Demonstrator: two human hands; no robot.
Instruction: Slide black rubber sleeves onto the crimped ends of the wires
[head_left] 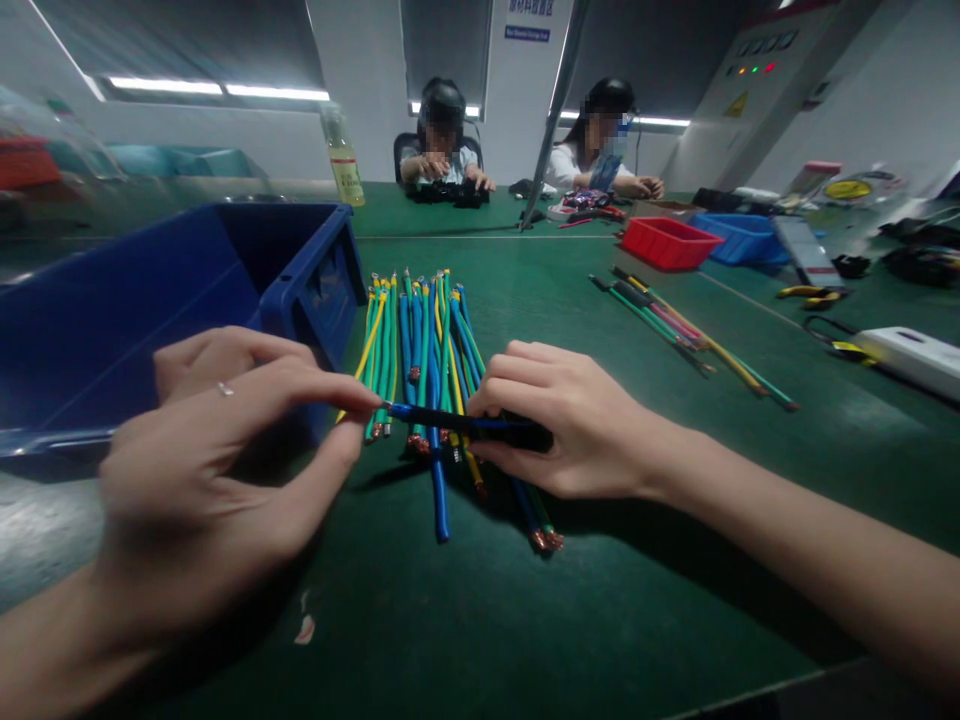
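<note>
Left hand [217,470], right hand [570,420] grip blue wire [435,420]; blue bin [300,290] contents unseen.

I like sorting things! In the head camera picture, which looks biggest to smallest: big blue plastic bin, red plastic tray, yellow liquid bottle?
1. Big blue plastic bin, though it is nearest the camera.
2. Red plastic tray.
3. Yellow liquid bottle.

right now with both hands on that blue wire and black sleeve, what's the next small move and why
Probably push the black sleeve a little further left along the blue wire. The left hand pinches the wire's bare end in its grip, the right hand holds the sleeve, and blue still shows between them, above the wire pile.
</note>
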